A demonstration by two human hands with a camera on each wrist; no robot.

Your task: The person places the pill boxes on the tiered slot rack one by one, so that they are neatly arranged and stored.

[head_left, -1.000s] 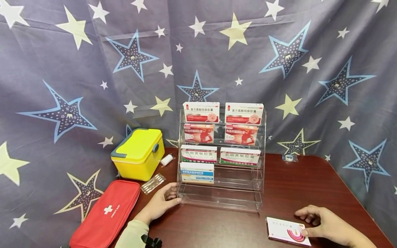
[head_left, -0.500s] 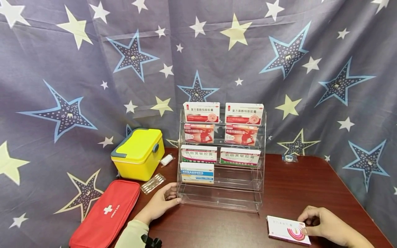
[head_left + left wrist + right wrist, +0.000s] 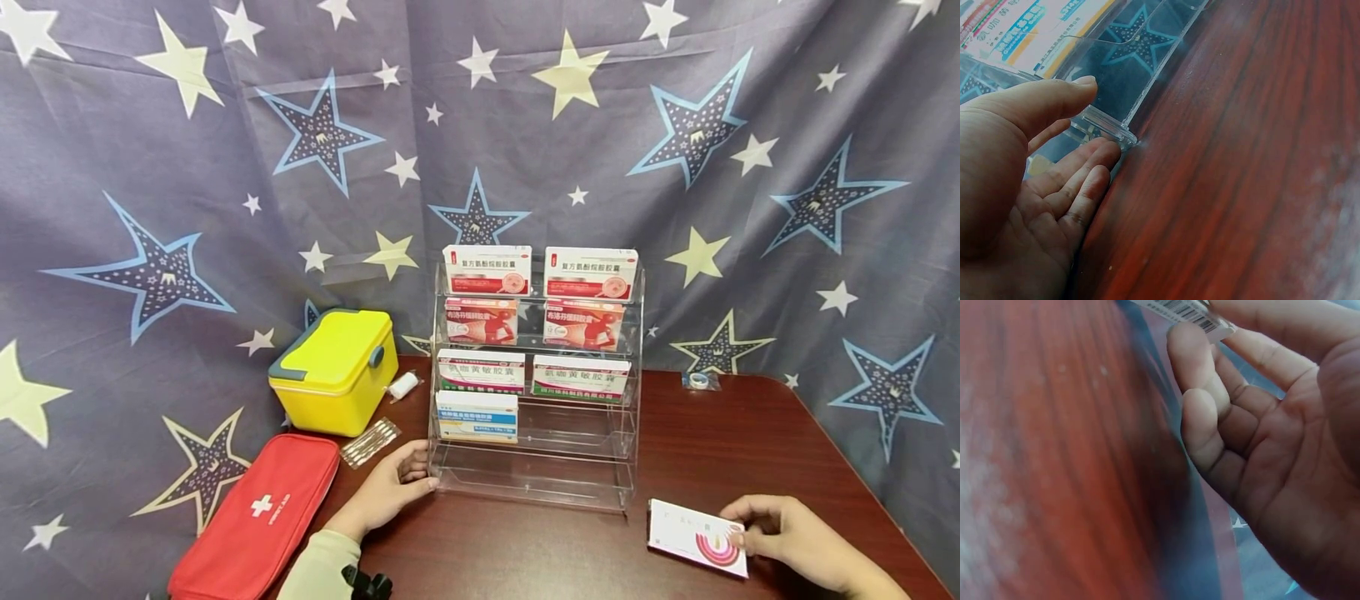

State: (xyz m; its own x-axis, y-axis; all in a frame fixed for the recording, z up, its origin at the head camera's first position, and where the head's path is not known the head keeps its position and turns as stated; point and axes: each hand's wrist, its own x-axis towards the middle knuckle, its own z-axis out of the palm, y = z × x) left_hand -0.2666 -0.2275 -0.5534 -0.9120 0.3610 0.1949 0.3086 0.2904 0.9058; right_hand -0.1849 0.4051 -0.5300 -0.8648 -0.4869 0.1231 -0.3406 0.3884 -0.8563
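In the head view a clear tiered display rack (image 3: 525, 479) stands mid-table, with pairs of medicine boxes on its upper tiers. One blue-and-white medicine box (image 3: 477, 419) sits at the left of the fourth tier. My left hand (image 3: 390, 492) holds the rack's lower left corner, thumb at the front; the left wrist view shows thumb and fingers (image 3: 1088, 187) about that corner. At the right, my right hand (image 3: 791, 542) pinches the right end of a white-and-pink medicine box (image 3: 693, 533), tilted up with its printed face showing. Only its barcode end (image 3: 1188, 312) appears in the right wrist view.
Left of the rack are a yellow case (image 3: 333, 375), a red first-aid pouch (image 3: 258, 508), a packet of cotton swabs (image 3: 371, 442) and a wrapped white roll (image 3: 403, 385). A small tape roll (image 3: 699, 382) lies at the back right. A starry curtain (image 3: 480, 125) hangs behind.
My right hand has closed its grip on the white-and-pink box, which has risen a little and tilted up from the table. My left hand and the rack have stayed put.
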